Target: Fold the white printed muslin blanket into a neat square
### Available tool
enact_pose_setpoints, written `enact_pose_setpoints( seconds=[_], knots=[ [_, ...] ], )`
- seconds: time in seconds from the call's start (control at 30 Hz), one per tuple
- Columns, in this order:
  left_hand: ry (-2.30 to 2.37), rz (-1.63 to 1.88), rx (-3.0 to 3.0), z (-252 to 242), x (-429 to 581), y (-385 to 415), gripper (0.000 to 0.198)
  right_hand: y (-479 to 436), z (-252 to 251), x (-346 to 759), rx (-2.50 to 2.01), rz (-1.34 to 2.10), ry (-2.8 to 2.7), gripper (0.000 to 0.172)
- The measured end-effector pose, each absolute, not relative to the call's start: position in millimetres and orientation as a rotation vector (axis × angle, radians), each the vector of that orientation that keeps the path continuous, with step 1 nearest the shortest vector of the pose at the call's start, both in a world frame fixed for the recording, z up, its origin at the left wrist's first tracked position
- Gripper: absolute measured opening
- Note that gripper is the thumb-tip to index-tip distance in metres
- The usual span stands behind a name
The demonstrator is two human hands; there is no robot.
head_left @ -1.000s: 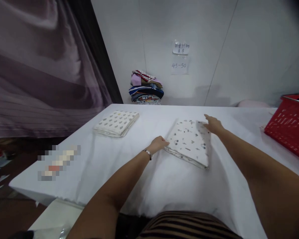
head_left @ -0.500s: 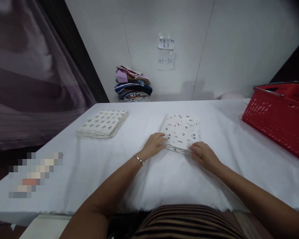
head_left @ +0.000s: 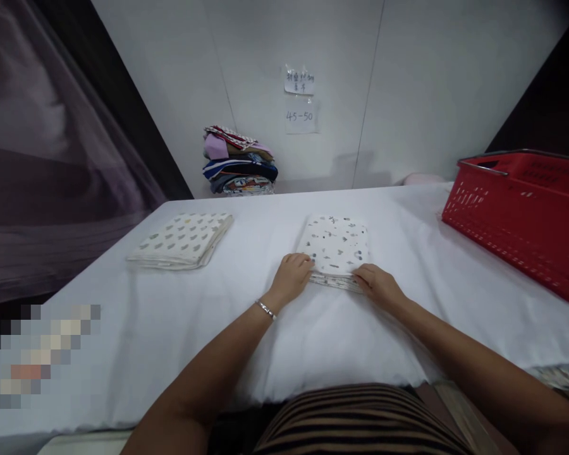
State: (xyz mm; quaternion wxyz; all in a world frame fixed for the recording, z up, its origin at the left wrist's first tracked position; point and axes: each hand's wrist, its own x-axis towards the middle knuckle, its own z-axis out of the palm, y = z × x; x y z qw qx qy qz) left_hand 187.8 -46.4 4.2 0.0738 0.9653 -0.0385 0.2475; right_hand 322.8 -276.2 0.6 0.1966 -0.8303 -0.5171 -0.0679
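A folded printed cloth [head_left: 337, 245] lies on the white-covered counter [head_left: 246, 344], right of a second folded bundle [head_left: 184, 241]. The right hand [head_left: 379, 287] pinches its near right corner; the left hand [head_left: 291, 276] touches the near left, grip unclear.

Folded white cloth [head_left: 336, 245], grey-printed, flat on table [head_left: 256, 237]

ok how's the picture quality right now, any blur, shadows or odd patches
Head view: soft light, a faint shadow on the wall; a pixelated patch at lower left; small prints on the central folded cloth look fairly clear.
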Motion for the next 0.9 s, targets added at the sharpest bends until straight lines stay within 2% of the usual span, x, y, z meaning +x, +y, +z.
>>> enact_pose_setpoints(
  seconds=[0.2, 0.47, 0.9],
  knots=[
    [-0.378, 0.817, 2.983, 0, 199, -73, 0.021, -274, -1, 325, -2.344, -0.178, -1.448, 0.024],
    [-0.316, 0.814, 3.027, -3, 214, -84, 0.018, -273, 1, 319, -2.338, -0.223, -1.468, 0.026],
    [-0.398, 0.732, 3.055, -9, 214, -87, 0.014, -272, 3, 308, -2.384, -0.359, -1.686, 0.019]
  ],
)
